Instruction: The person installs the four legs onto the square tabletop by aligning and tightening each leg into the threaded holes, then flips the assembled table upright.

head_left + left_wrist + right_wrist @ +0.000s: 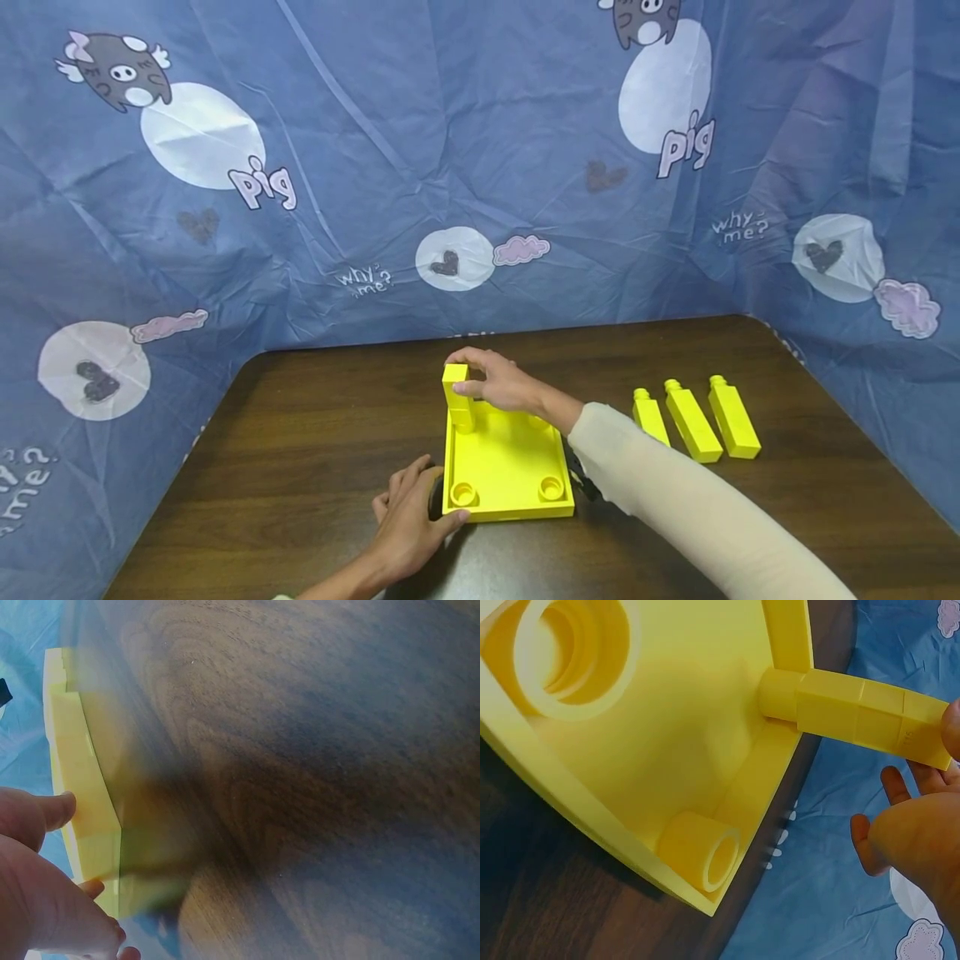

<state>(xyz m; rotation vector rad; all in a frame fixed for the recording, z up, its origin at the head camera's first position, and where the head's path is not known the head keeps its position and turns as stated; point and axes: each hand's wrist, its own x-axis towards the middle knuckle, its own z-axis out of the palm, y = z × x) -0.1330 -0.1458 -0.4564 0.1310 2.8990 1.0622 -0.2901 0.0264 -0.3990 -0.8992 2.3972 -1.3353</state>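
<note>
A shallow yellow tray-shaped board point(506, 467) with raised edges and round corner sockets lies on the table. In its far left corner, a square yellow leg point(454, 402) stands upright, its round end in the socket, as the right wrist view shows. My right hand point(504, 383) grips this leg near the top with thumb and fingers. At the near left corner, my left hand point(408, 525) holds the board, thumb on the front edge and fingers along the left side. Two sockets near me, the left one point(463, 494) and the right one point(551, 489), have nothing in them.
Three more yellow legs with threaded necks, the middle one point(693, 422) among them, lie side by side at the right. My right sleeve point(675, 483) partly covers the nearest. A blue patterned cloth point(360, 167) hangs behind the dark wooden table point(300, 467).
</note>
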